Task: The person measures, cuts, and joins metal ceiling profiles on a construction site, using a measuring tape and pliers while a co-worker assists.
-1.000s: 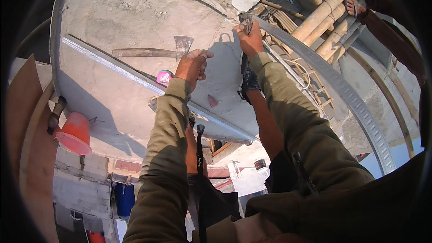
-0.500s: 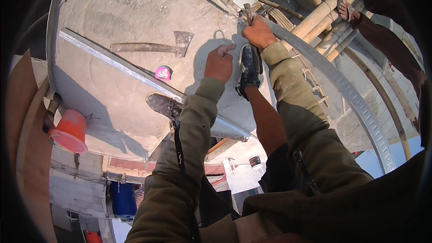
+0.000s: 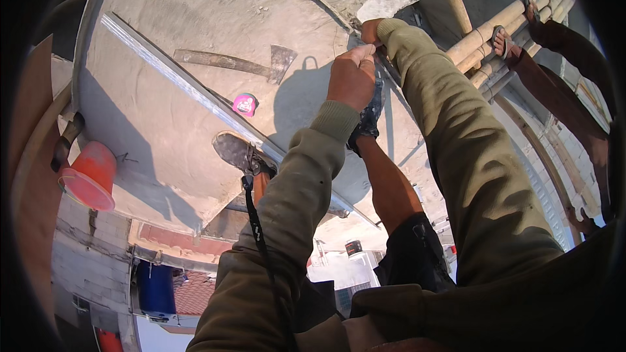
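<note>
My left hand [image 3: 352,78] is closed in a pinch beside my right hand, above my shoe. Whatever lies between its fingertips is too small to make out. My right hand [image 3: 371,31] reaches to the corner of the concrete slab [image 3: 195,110] with its fingers curled; its far side and anything in it are hidden. To the left, an axe [image 3: 282,63] with a worn wooden handle rests on the slab. Near it sits a pink round tape measure [image 3: 244,104], next to a long metal straightedge [image 3: 182,88].
A red bucket [image 3: 94,169] hangs at the left edge, near a dark-handled tool [image 3: 65,143]. Bundled bamboo poles [image 3: 492,32] lie at the upper right, where another person's sandalled feet [image 3: 502,42] stand. A perforated metal strip [image 3: 546,192] shows past my right sleeve. Beyond the slab is a drop.
My right hand has moved farther toward the slab corner, and the metal tool it held no longer shows. My left hand has come up and right, close to it. The view has shifted slightly.
</note>
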A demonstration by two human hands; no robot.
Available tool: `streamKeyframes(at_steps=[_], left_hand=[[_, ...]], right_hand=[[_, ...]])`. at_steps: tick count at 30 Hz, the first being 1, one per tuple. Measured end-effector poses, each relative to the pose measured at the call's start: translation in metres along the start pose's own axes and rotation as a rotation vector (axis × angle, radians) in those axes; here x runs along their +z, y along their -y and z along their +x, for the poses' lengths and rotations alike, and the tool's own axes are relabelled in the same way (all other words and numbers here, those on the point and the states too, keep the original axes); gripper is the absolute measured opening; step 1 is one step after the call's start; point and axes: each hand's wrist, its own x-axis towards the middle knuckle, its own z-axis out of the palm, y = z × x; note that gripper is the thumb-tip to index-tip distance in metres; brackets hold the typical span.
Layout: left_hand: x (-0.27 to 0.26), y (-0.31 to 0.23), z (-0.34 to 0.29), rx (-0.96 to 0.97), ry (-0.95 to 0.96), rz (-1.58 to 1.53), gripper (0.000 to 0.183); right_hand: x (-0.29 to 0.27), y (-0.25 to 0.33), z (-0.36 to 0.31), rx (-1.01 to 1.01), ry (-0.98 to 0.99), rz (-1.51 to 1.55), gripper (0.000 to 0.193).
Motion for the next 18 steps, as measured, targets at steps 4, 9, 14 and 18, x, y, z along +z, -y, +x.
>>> streamKeyframes(at_steps=[4, 9, 14, 18], left_hand=[[0.006, -0.002, -0.011, 0.005, 0.044, 0.005, 0.030], [-0.022, 0.007, -0.022, -0.045, 0.024, 0.059, 0.030], [-0.016, 0.009, -0.027, -0.127, 0.064, 0.054, 0.032], [-0.030, 0.023, -0.040, -0.167, 0.077, 0.190, 0.032]], right_hand=[[0.001, -0.009, 0.011, 0.048, -0.110, -0.090, 0.033], [-0.007, 0.041, -0.003, 0.008, -0.140, -0.107, 0.034], [0.016, 0.005, 0.032, 0.046, -0.123, -0.284, 0.028], [0.035, -0.002, 0.040, 0.032, -0.191, -0.313, 0.025]])
